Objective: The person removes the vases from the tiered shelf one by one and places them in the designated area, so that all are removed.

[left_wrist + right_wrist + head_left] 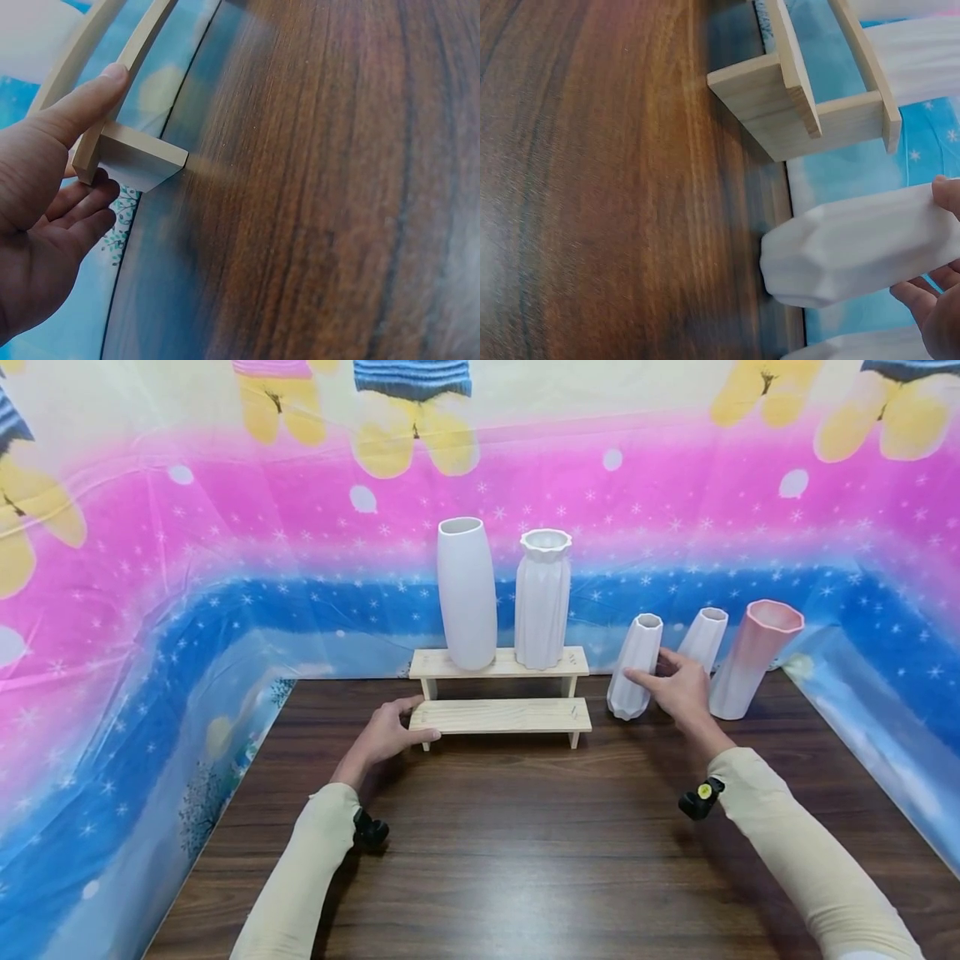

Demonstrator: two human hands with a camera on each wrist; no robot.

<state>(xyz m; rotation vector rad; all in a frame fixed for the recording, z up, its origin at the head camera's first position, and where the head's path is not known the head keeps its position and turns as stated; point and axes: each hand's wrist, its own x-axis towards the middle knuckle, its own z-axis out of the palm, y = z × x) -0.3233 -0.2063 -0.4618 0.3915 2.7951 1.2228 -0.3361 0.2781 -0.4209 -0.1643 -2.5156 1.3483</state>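
A two-step wooden stand (501,717) is at the back of the table. My left hand (386,732) grips the left end of its lower step, thumb on top; in the left wrist view that hand (56,172) pinches the board's end (88,154). To the right of the stand, my right hand (681,693) holds a small white faceted vase (634,668) between thumb and fingers. The right wrist view shows this vase (855,247) tilted, its base near the table's back edge, with the thumb and fingertips of the right hand (941,300) on it.
On the upper step stand a tall smooth white vase (468,597) and a ruffle-rimmed white vase (542,602). Behind and beside the right hand are another small white vase (705,637) and a pink-and-white vase (753,660). A patterned cloth (300,527) hangs behind the brown table (487,843).
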